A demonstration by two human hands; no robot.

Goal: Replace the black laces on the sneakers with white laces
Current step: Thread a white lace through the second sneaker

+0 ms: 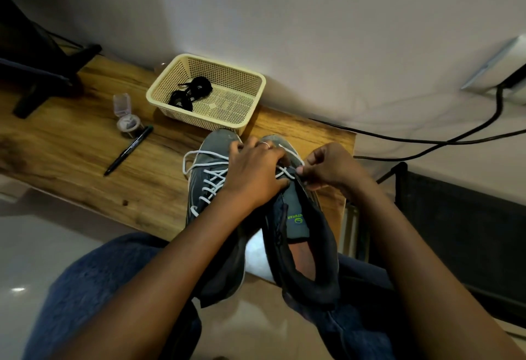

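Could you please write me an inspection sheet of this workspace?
Surface: wooden table, its near edge under the shoes.
Job's things: left sneaker laced white; right sneaker partly laced; black laces in the basket.
Clutter: pen; small clear jar.
Hands: left hand grips the right sneaker's front; right hand pinches the white lace.
Cables: black cables along the wall.
Surroundings: white wall; dark stand at left.

Both forearms reach forward and converge. The left hand (253,174) lies palm down, fingers curled, a ring on one finger; the right hand (330,167) pinches with thumb and fingertips.
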